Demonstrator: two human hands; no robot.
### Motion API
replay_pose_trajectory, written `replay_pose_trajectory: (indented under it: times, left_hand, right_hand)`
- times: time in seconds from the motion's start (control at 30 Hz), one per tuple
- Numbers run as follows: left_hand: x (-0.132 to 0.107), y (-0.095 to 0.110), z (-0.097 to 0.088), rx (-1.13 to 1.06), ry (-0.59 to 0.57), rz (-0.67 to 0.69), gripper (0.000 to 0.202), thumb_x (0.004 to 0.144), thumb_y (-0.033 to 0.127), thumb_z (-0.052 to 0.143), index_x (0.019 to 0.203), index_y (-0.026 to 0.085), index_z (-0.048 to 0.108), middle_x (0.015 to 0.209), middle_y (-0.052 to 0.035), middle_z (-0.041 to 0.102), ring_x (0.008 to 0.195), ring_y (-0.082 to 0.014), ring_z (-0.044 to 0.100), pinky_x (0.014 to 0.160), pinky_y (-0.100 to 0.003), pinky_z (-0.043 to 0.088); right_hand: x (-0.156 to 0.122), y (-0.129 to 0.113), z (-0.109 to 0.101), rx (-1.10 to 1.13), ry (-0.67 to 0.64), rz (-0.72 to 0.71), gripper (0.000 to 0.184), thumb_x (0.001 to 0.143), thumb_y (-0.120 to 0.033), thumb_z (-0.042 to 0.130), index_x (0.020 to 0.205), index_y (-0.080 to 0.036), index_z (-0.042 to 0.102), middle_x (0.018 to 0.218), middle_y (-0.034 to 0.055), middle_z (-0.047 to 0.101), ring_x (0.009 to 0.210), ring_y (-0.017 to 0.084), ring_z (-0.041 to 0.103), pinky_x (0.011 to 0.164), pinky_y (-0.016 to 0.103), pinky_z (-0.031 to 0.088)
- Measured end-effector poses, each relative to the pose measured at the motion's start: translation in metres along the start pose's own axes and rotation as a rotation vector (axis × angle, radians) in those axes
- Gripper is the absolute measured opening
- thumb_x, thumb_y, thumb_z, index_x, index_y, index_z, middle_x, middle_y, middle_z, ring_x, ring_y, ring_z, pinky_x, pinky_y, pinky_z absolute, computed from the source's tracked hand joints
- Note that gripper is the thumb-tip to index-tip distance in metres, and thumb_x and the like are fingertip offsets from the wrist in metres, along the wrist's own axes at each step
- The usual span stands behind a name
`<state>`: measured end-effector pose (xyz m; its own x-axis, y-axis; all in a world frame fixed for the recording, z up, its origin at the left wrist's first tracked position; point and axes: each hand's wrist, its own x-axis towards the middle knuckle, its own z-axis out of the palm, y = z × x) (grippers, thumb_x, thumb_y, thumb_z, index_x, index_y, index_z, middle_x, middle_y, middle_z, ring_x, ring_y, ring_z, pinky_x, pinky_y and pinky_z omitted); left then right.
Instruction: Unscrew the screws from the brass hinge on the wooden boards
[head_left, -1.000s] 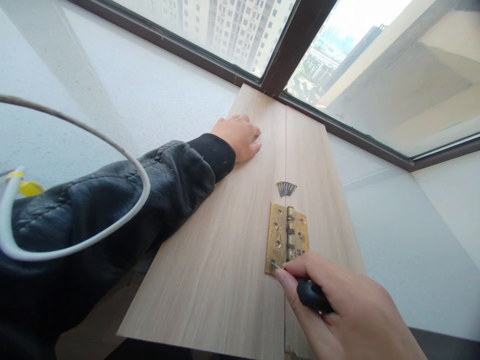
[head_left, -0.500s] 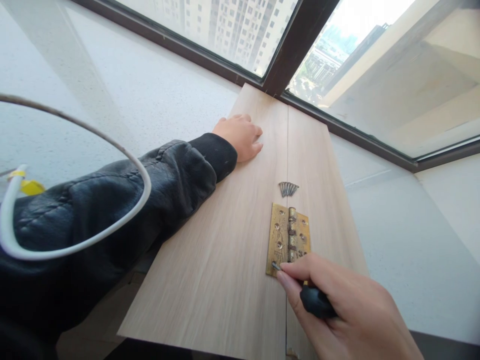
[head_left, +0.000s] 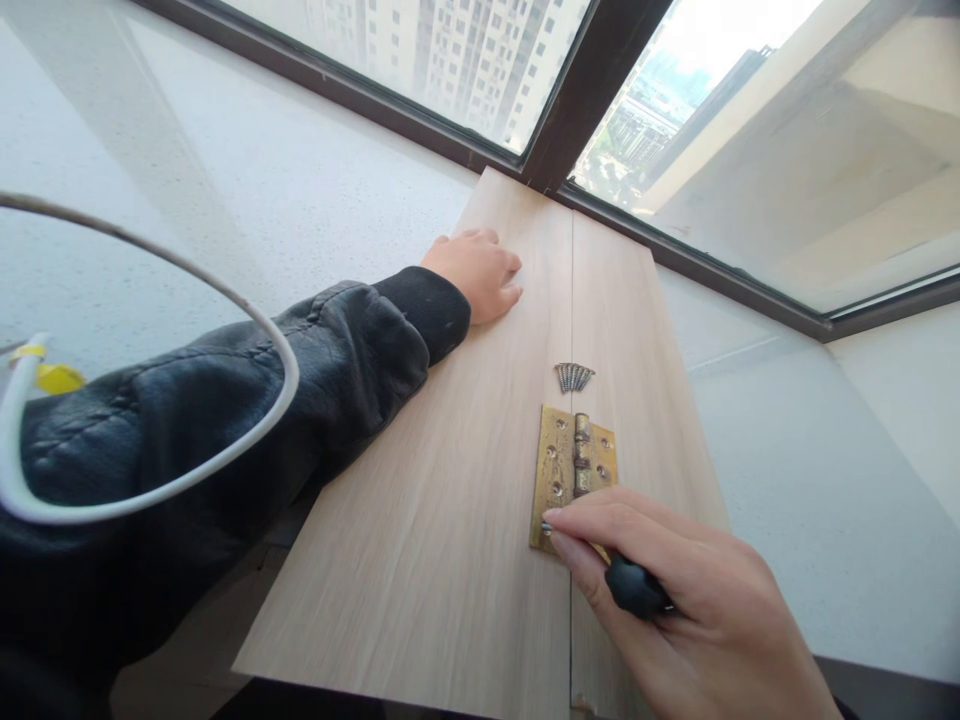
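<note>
A brass hinge lies flat across the seam between two light wooden boards. My right hand is closed round a black-handled screwdriver, its metal tip at the lower left hole of the hinge. My left hand, in a black sleeve, rests on the left board farther back, fingers together and pressed down. A small bunch of several screws lies just beyond the hinge.
The boards lie on a white speckled sill and reach a dark window frame at the back. A white cable with a yellow tag loops in front of my left arm.
My right hand has turned a little on the screwdriver, fingers now covering more of the hinge's lower end. My left hand has stayed put.
</note>
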<state>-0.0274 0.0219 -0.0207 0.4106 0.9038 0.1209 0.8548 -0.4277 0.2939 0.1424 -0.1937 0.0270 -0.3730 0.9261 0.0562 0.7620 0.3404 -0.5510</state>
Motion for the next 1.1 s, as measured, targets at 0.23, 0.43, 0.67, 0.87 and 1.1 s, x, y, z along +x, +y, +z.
replay_pose_trajectory:
  times: [0.23,0.43,0.67,0.87,1.1]
  left_hand:
    - [0.0,0.0,0.0,0.002,-0.002,0.001,0.048,0.091,0.045,0.041,0.13,0.025,0.06,0.136,-0.0103,0.053,0.124,-0.0306,0.047,0.102,-0.047,0.038]
    - [0.001,-0.001,0.001,0.0,0.009,0.004,0.048,0.091,0.046,0.042,0.13,0.025,0.061,0.136,-0.011,0.053,0.124,-0.0307,0.048,0.1,-0.046,0.039]
    - [0.0,-0.001,0.0,-0.004,0.001,-0.004,0.048,0.091,0.046,0.042,0.131,0.026,0.06,0.136,-0.0095,0.053,0.125,-0.0301,0.047,0.101,-0.046,0.038]
    - [0.001,0.0,0.0,-0.005,0.003,0.003,0.049,0.091,0.045,0.042,0.13,0.024,0.06,0.137,-0.0108,0.052,0.126,-0.0316,0.046,0.102,-0.047,0.038]
    - [0.0,0.001,-0.001,0.0,-0.002,0.003,0.048,0.091,0.044,0.042,0.13,0.024,0.06,0.138,-0.0113,0.052,0.126,-0.0309,0.047,0.103,-0.048,0.038]
  right_hand:
    - [-0.004,0.012,-0.007,-0.229,0.095,0.06,0.016,0.086,-0.033,0.064,0.1,-0.027,0.066,0.085,0.0006,0.072,0.069,0.015,0.069,0.061,0.022,0.056]
    - [-0.005,0.01,-0.005,-0.27,-0.042,0.173,0.032,0.092,-0.044,0.056,0.067,-0.024,0.061,0.06,-0.0037,0.063,0.052,0.012,0.061,0.048,0.023,0.047]
    - [-0.002,0.012,-0.006,-0.282,-0.044,0.191,0.031,0.091,-0.047,0.056,0.07,-0.025,0.062,0.062,-0.0039,0.065,0.054,0.013,0.061,0.049,0.024,0.045]
    - [0.005,0.012,-0.007,-0.305,-0.077,0.207,0.033,0.093,-0.044,0.052,0.068,-0.024,0.06,0.061,-0.0033,0.063,0.055,0.014,0.06,0.049,0.025,0.043]
    - [0.006,0.008,-0.012,-0.215,-0.176,0.071,0.019,0.093,-0.028,0.05,0.077,-0.024,0.059,0.069,-0.0037,0.065,0.059,0.011,0.061,0.051,0.023,0.048]
